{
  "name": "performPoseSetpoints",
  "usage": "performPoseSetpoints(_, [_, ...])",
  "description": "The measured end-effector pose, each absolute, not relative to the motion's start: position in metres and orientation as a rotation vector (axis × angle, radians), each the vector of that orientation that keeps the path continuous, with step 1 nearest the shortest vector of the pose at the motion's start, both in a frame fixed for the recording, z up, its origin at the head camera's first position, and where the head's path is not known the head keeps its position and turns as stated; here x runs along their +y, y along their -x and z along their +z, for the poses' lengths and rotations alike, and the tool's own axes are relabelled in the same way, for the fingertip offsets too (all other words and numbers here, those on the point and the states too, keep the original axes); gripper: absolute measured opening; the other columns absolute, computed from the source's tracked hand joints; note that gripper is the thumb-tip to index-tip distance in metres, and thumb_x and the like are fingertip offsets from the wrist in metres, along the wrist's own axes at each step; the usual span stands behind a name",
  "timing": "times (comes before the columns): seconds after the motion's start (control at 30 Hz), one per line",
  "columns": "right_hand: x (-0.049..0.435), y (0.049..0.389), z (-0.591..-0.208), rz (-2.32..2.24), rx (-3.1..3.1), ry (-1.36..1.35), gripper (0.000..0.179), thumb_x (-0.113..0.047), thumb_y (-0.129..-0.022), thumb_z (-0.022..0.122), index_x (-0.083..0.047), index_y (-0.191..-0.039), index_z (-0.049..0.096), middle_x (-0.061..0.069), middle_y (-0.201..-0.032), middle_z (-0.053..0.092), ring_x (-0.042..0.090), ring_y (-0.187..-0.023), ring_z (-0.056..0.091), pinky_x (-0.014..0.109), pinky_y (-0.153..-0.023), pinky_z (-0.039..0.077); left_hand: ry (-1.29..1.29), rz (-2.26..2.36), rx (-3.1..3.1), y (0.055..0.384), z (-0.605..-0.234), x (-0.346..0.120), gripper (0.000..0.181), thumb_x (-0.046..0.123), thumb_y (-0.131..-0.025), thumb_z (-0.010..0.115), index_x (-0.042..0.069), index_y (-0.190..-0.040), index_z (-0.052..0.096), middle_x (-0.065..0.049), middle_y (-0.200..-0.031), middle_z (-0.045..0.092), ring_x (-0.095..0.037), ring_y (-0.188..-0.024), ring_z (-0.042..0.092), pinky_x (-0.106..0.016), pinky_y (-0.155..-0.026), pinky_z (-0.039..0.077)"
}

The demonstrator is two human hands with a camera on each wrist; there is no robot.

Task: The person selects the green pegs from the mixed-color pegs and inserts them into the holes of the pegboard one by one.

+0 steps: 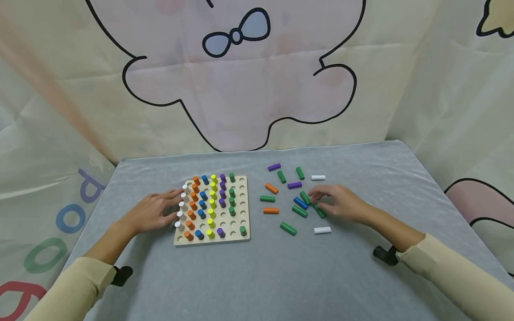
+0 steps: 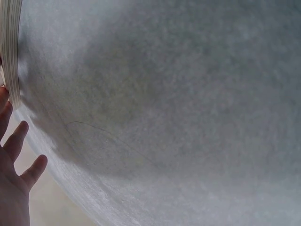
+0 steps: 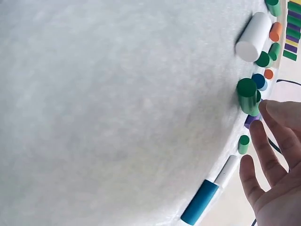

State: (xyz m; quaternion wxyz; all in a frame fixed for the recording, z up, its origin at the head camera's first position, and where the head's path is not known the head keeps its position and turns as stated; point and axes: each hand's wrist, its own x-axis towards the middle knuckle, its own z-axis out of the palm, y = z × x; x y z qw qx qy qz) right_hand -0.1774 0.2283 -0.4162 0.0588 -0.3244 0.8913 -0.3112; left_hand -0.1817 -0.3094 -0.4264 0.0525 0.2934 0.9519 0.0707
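Note:
A pale pegboard holds columns of upright white, orange, blue, yellow, purple and green pegs. My left hand lies along its left side, fingers loosely extended and fingertips right at the edge by the white pegs. Over the loose pegs right of the board, my right hand hovers with thumb and fingers apart. Its fingertips are close to a green peg, another green peg and a blue peg. In the right wrist view, nothing shows between the thumb and fingers.
Loose pegs lie scattered on the grey cloth: orange pegs, purple pegs, several green pegs and white pegs. A printed curtain hangs behind the table. Both wrists wear black devices.

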Motion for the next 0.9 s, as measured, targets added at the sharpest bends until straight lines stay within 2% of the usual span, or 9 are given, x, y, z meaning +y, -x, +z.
performPoseSetpoints(0.4, [0.237,0.176,-0.424,-0.912,2.714,1.01,0.035,0.007,-0.083,0.072,-0.002,-0.116,0.068,0.001,-0.106,0.073,0.019,-0.099,0.068,0.046,-0.086,0.053,-0.882,0.22,2.892,0.18,-0.425,-0.31,0.054,0.032,-0.093,0.061,0.002,-0.139,0.058,-0.019,-0.15,0.046,-0.042,-0.135,0.046,-0.065,-0.097,0.042])
performPoseSetpoints(0.9, [0.242,0.177,-0.427,-0.93,2.65,0.993,0.034,0.007,-0.087,0.068,-0.002,-0.12,0.067,0.005,-0.114,0.071,0.021,-0.105,0.066,0.048,-0.093,0.05,-0.86,0.208,2.883,0.181,-0.425,-0.31,0.054,0.032,-0.093,0.061,0.002,-0.138,0.058,-0.018,-0.151,0.045,-0.041,-0.135,0.046,-0.065,-0.098,0.041])
